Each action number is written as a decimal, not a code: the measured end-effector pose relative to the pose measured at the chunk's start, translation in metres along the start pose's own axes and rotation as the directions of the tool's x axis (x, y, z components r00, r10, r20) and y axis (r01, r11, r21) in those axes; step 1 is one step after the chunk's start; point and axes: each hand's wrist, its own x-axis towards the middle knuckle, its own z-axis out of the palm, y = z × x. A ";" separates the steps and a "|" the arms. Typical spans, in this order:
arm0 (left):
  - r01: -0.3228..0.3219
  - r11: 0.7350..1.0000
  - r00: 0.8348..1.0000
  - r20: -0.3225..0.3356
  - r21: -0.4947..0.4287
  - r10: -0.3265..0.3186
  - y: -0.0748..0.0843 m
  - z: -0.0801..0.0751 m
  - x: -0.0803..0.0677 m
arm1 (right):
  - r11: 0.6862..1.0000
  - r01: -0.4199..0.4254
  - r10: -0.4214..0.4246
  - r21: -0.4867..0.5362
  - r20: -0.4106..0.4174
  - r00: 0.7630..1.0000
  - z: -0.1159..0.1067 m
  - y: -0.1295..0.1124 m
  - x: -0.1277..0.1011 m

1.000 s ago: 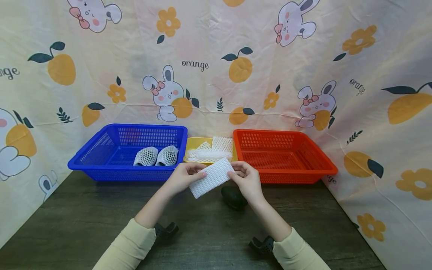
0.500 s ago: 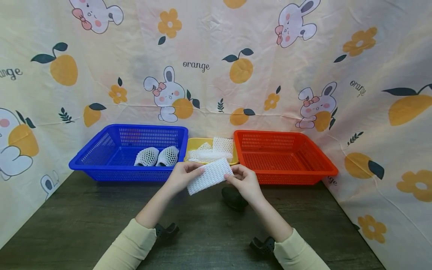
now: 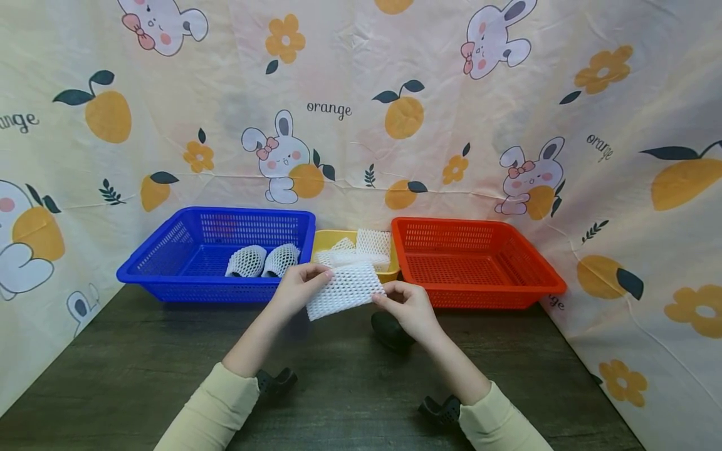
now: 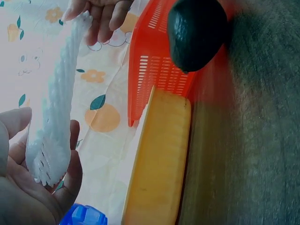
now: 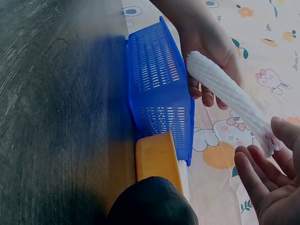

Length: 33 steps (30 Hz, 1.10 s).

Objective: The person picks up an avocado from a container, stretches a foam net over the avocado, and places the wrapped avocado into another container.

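Note:
A flat white foam fruit net [image 3: 346, 290] is stretched between my two hands above the table. My left hand [image 3: 299, 287] pinches its left end between thumb and fingers. At the other end, my right hand [image 3: 410, 308] pinches the lower right corner. From the side, the net [image 4: 52, 110] looks like a thin flattened sleeve. A dark avocado [image 3: 390, 332] lies on the table below my right hand, touched by neither hand; it looms large in the left wrist view, avocado [image 4: 196, 35].
A blue basket [image 3: 169, 275] at back left holds two bulging foam nets [image 3: 245, 261]. A yellow basket [image 3: 324, 238] behind my hands contains several flat foam nets [image 3: 372, 243]. Right of it stands a red basket [image 3: 485, 295]. A printed cloth [image 3: 350, 156] hangs behind.
The foam net has swung from a steep slant to nearly level and shifted slightly left. My left hand has moved a little up and left with it; the avocado stays put.

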 end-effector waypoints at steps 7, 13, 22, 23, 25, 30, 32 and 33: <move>-0.003 1.000 0.999 -0.040 -0.014 0.002 -0.001 -0.005 0.001 | 0.998 0.020 -0.020 -0.056 0.005 1.000 -0.001 -0.003 -0.001; -0.038 0.999 0.999 0.032 0.035 0.037 -0.006 -0.001 0.002 | 0.999 0.024 -0.025 -0.041 -0.013 1.000 0.003 -0.003 -0.003; -0.073 0.984 0.990 0.129 0.163 0.052 0.000 0.006 -0.002 | 0.998 0.068 -0.069 -0.020 -0.080 0.994 0.009 -0.012 -0.009; -0.073 0.980 0.990 0.131 0.185 0.049 0.001 0.007 -0.002 | 0.998 0.066 -0.067 -0.016 -0.093 0.993 0.009 -0.018 -0.010; -0.069 0.974 0.989 0.140 0.217 0.039 0.003 0.008 -0.003 | 0.998 0.056 -0.057 -0.008 -0.117 0.992 0.009 -0.029 -0.013; -0.089 0.961 0.983 0.179 0.262 0.042 0.002 0.012 -0.004 | 0.999 0.048 -0.044 0.020 -0.170 0.984 0.008 -0.024 -0.010; -0.117 0.956 0.979 0.194 0.268 0.065 0.000 0.013 -0.004 | 0.998 0.057 -0.049 0.037 -0.187 0.981 0.009 -0.014 -0.007; -0.133 0.954 0.977 0.198 0.270 0.080 -0.001 0.013 -0.004 | 0.997 0.061 -0.052 0.042 -0.192 0.980 0.009 -0.009 -0.006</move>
